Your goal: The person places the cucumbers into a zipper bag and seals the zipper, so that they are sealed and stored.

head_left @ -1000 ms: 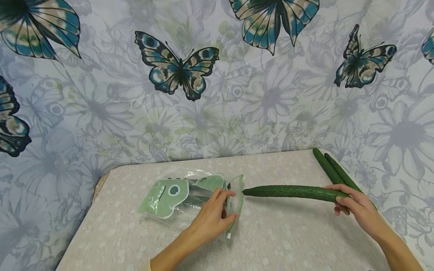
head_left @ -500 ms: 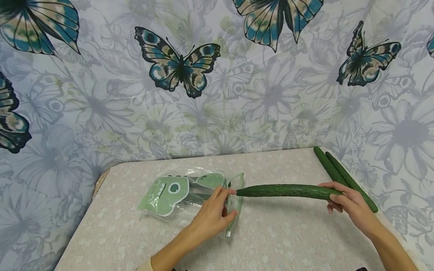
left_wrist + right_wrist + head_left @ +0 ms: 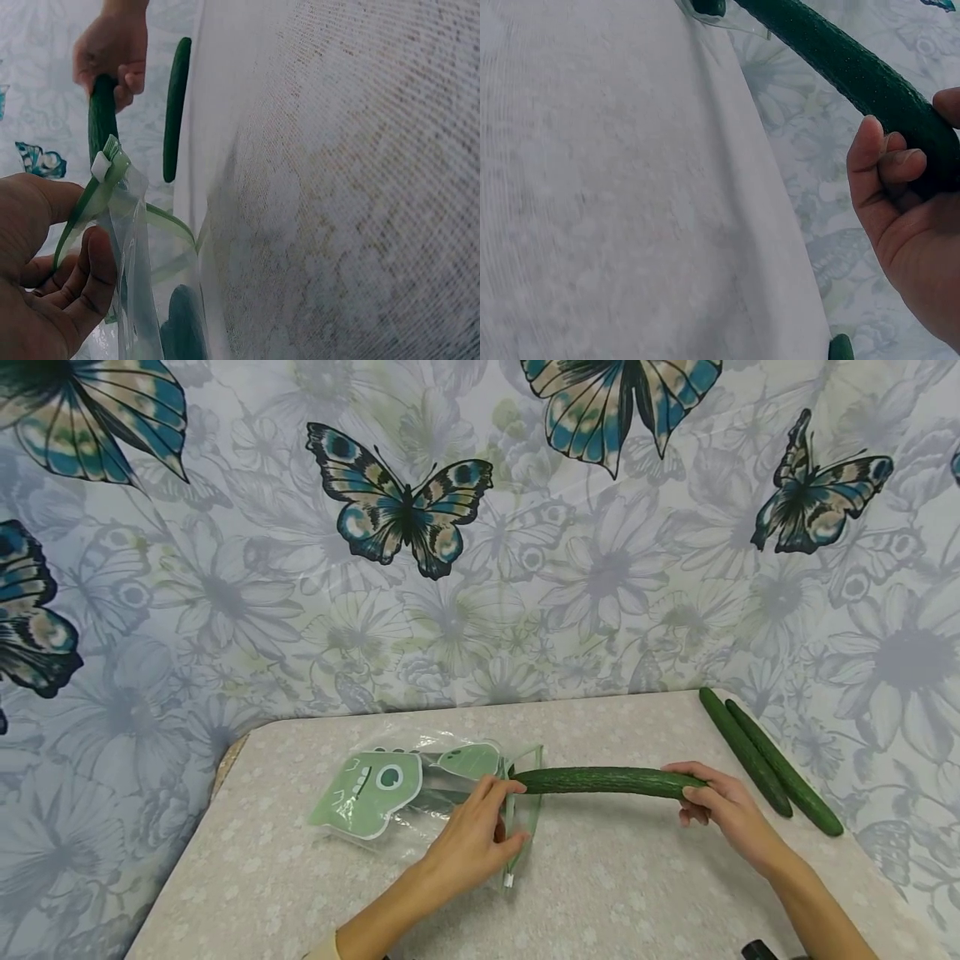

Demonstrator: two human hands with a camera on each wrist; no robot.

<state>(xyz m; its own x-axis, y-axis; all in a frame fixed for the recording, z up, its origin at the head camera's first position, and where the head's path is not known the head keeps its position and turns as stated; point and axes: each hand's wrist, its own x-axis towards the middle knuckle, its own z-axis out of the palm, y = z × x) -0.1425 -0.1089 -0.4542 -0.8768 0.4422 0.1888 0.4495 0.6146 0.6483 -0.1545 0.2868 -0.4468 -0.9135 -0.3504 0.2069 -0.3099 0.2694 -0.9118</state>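
My right hand (image 3: 727,810) grips one end of a long, bumpy cucumber (image 3: 600,780), held level above the table. The cucumber's far tip is at the mouth of a clear zip bag (image 3: 378,797) printed with a green cartoon monster. My left hand (image 3: 468,839) holds the bag's mouth by its green zip edge (image 3: 166,219), beside a white slider (image 3: 100,166). The left wrist view shows the mouth spread apart, with the cucumber's tip hidden behind the edge. Lower in the bag lies another dark green cucumber (image 3: 182,322).
Two more cucumbers, a left one (image 3: 742,747) and a right one (image 3: 787,772), lie side by side near the table's right edge. A patterned cloth covers the table (image 3: 637,885). Behind it hangs a butterfly-print backdrop (image 3: 600,610). A black object (image 3: 759,950) shows at the bottom edge.
My right hand has moved left with the cucumber, bringing its tip from just outside the bag to inside its mouth. The left hand has stayed at the bag's edge.
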